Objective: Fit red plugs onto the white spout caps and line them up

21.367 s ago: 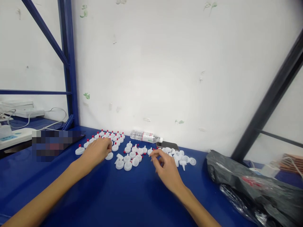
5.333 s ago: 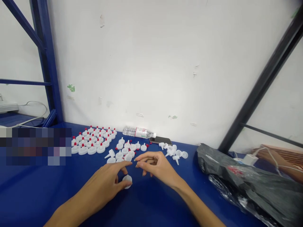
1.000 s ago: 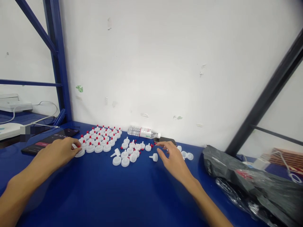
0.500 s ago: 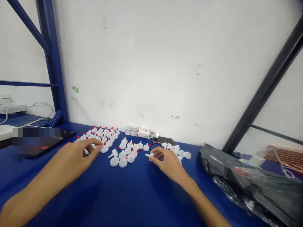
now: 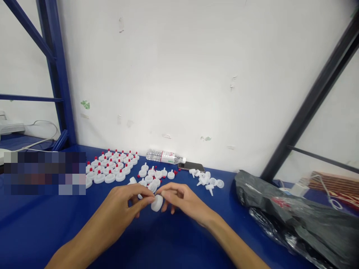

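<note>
A white nozzle cap (image 5: 157, 204) is held between my two hands above the front of the blue table, its round base facing me. My left hand (image 5: 127, 203) pinches it from the left, fingertips at its upper left edge. From the other side my right hand (image 5: 182, 200) closes thumb and forefinger on its upper right edge. The nozzle is mostly hidden by the fingers. Just behind lie loose white nozzle caps (image 5: 158, 174) without tips and small red tips (image 5: 175, 172). Further left stand rows of white nozzle caps with red tips (image 5: 110, 176).
More bare nozzle caps (image 5: 209, 188) lie to the right. A water bottle (image 5: 168, 157) and a dark phone (image 5: 191, 166) rest near the wall. A grey plastic bag (image 5: 294, 209) covers the right side. Blue metal posts (image 5: 60, 74) rise at left.
My right hand has carried the nozzle cap leftward and nearer. My left hand has moved right from beside the red-tipped rows to meet it, and now grips the cap too.
</note>
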Tool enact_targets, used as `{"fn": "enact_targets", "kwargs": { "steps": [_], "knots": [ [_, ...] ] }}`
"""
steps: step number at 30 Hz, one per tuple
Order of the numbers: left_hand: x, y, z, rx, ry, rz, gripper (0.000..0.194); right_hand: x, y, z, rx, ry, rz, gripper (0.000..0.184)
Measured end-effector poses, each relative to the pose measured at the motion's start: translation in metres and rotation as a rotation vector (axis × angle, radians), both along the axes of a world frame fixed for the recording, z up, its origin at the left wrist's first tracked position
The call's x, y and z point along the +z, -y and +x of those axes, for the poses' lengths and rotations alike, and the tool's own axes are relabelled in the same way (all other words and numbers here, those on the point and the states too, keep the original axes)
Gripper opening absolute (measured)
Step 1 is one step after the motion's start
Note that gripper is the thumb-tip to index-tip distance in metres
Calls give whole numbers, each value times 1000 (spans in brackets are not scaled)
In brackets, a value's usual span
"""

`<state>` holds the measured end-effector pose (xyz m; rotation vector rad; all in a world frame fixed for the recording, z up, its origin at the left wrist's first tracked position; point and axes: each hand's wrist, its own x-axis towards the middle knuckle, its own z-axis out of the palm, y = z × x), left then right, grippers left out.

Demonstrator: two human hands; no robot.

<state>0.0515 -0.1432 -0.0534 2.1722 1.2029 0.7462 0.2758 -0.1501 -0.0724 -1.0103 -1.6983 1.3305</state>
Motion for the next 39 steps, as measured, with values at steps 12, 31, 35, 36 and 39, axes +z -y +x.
{"fn": "enact_targets", "kwargs": {
  "steps": [12, 31, 35, 36, 39],
  "knots": [
    [-22, -12, -1, -104, -389, 198, 40, -46, -54, 56, -692, 697, 546, 34],
    [-34, -22, 2, -164, -371, 194, 40, -39, -79, 51, -517, 828, 651, 23],
    [-33, -21, 1, -169, -339, 209, 38, -35, -76, 55, -493, 748, 628, 17],
    [-32, -21, 1, -173, -345, 202, 38, -34, -75, 56, -485, 724, 621, 15],
    [-29, -21, 2, -171, -369, 174, 39, -30, -72, 55, -453, 649, 591, 12]
  ]
}}
